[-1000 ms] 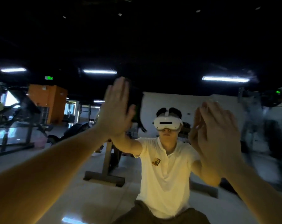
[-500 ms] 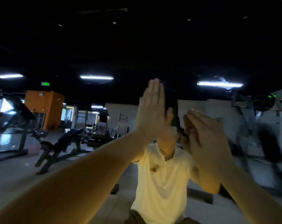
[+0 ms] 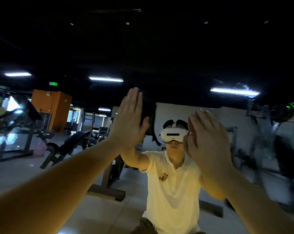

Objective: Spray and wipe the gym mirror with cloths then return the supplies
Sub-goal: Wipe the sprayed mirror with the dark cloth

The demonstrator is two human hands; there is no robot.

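Left hand (image 3: 129, 119): my fingers (image 3: 133, 102) straight, together, pressing the dark cloth (image 3: 148, 107) flat on the mirror (image 3: 244, 132)
Cloth: shows right of those fingers, long axis upright
Right hand (image 3: 208, 141): fingers straight, possibly bare

green ceiling sign (image 3: 53, 83) too blurred to read, shirt emblem (image 3: 163, 176) illegible

My left hand (image 3: 128, 120) presses a dark cloth (image 3: 149, 112) flat against the mirror (image 3: 244, 127), my right hand (image 3: 208, 142) lies flat on the mirror too, and my white-shirted reflection (image 3: 173, 191) shows between them.
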